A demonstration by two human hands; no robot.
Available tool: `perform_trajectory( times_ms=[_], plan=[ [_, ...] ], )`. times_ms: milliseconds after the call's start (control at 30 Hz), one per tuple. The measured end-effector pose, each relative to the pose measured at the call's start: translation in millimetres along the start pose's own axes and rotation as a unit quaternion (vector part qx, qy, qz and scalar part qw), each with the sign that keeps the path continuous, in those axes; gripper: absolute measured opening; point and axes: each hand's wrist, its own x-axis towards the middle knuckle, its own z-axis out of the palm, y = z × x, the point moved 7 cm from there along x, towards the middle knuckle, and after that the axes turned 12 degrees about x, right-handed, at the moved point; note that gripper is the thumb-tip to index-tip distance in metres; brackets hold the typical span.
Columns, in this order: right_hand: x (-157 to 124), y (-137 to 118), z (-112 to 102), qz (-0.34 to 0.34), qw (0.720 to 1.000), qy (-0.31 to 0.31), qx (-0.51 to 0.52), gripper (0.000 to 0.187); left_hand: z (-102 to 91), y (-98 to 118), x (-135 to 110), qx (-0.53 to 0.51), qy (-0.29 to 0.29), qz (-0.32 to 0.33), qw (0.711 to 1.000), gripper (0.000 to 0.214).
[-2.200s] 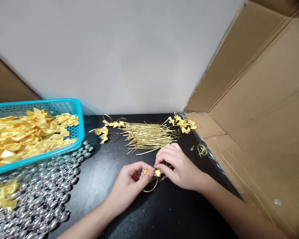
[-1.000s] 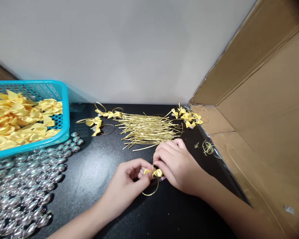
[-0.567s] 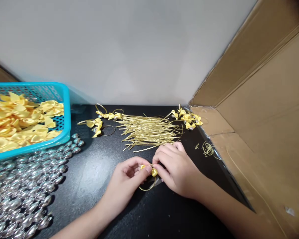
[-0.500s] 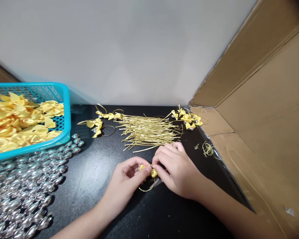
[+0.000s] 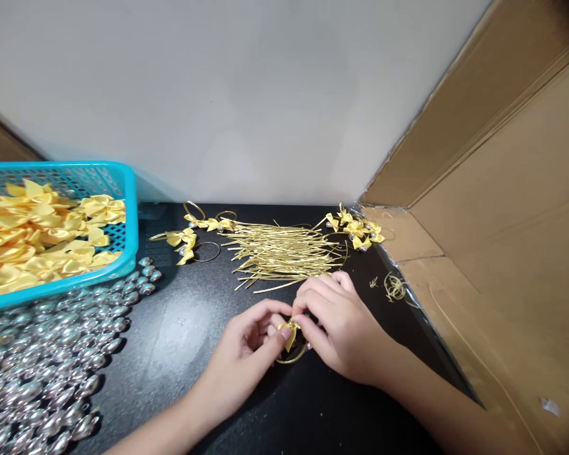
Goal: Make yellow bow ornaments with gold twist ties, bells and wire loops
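Between my two hands is a small yellow ribbon bow point(image 5: 290, 340) with a loop of gold cord point(image 5: 291, 361) hanging below it. My left hand point(image 5: 251, 344) pinches the bow's left side between thumb and fingers. At its top right, the thumb and forefinger of my right hand point(image 5: 334, 328) close on the cord by the bow's middle; the fingertips partly hide the exact grip. Just beyond my hands lies a bundle of cut gold cords point(image 5: 284, 249).
A blue basket point(image 5: 131, 221) of yellow bows stands at the left, with many silver beads point(image 5: 42, 360) before it. Finished bow loops point(image 5: 183, 240) lie back left, more bows point(image 5: 355, 229) back right. Cord scraps point(image 5: 395, 286) sit near the cardboard wall point(image 5: 516, 189).
The bow has turned between my fingers, so a ribbon tail now points down. Its cord loop has shifted slightly right. Both hands keep their pinch at nearly the same place.
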Motion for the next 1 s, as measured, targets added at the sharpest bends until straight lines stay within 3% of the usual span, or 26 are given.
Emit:
perform_trajectory(
  times_ms=[300,667,1000],
  plan=[
    [-1.1,1.5,1.3,0.009,1.0,0.007,-0.001,0.014,-1.6,-6.1,-0.9,0.033,0.027,-0.006,0.999,0.019],
    [-3.9,1.6,6.9,0.022,0.999,-0.01,-0.036,0.016,-8.7,-0.4,-3.2,-0.006,0.092,-0.032,0.995,0.014],
    [0.1,2.8,-2.5,0.032,0.998,-0.029,0.054,0.012,-12.2,-2.2,-3.9,0.003,0.098,-0.028,0.995,0.015]
  ],
)
